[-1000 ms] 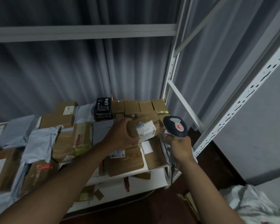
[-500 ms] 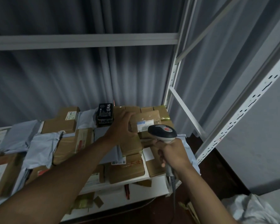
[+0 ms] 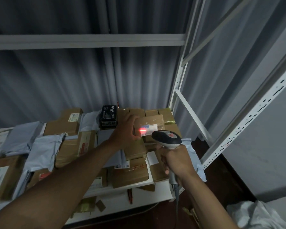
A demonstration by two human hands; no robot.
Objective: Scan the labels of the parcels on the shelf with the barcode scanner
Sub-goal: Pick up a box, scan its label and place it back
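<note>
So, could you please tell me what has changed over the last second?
The right hand swung the barcode scanner left, in front of the cardboard parcel, and a red beam now lights its label. The left hand still grips that parcel; the other parcels stayed put.

A white metal shelf [image 3: 157, 185] is carried by perforated white uprights [image 3: 178, 83], with a diagonal brace on the right side. Its board is covered almost fully by parcels laid flat and packed closely together. Brown cardboard boxes [image 3: 130, 175] are set along the front edge and in a row at the back right. Grey plastic mailer bags [image 3: 43, 151] are laid over the left and centre areas, partly overlapping the boxes. A black box [image 3: 109, 116] with white characters is placed at the back centre. A lower white board [image 3: 139, 204] is visible beneath, with cardboard scraps [image 3: 100, 206] lying on it.
</note>
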